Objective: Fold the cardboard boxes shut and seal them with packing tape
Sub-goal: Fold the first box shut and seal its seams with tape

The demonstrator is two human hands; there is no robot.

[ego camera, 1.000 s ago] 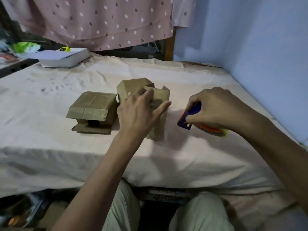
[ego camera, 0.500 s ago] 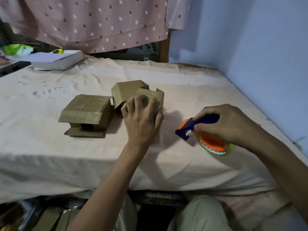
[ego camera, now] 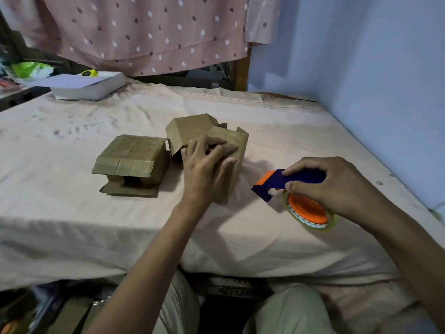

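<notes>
Two brown cardboard boxes sit on a cloth-covered table (ego camera: pixel 265 121). The left box (ego camera: pixel 132 157) lies with its top taped and its near flaps hanging open. The right box (ego camera: pixel 192 131) stands with flaps sticking up at the back. My left hand (ego camera: pixel 207 167) lies over its top and near side, fingers pressing a flap down. My right hand (ego camera: pixel 337 186) grips the blue handle of a tape dispenser (ego camera: pixel 277 182) just right of that box, its orange-cored roll of clear tape (ego camera: pixel 308 213) resting low by the table.
A flat white box (ego camera: pixel 86 86) with a small yellow object on it sits at the far left corner. A blue wall (ego camera: pixel 361 68) runs along the right edge of the table. A dotted pink cloth (ego camera: pixel 144 32) hangs behind. My knees are under the near edge.
My right hand has drawn the tape dispenser down and to the right, away from the box. My left hand has settled from the box's side onto its top flaps.
</notes>
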